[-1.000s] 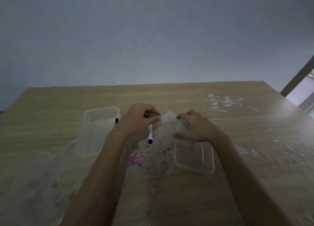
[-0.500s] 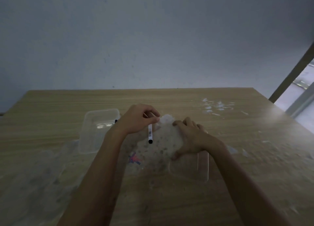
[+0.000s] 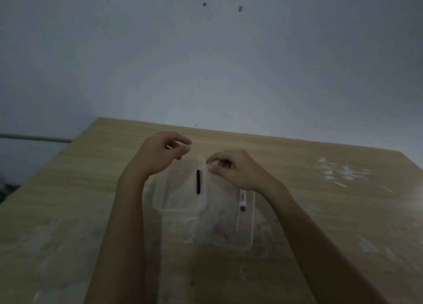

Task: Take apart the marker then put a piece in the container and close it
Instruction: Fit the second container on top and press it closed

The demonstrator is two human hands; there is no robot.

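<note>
Both hands, the left hand and the right hand, are hovering half-curled and gripping nothing above the clear container, where the black marker piece is lying inside, so a careless lid press is risking tipping it.

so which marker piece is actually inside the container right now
The black piece, lying lengthwise in the clear container under the hands. The white piece with the dark tip lies outside it, to the right.
</note>
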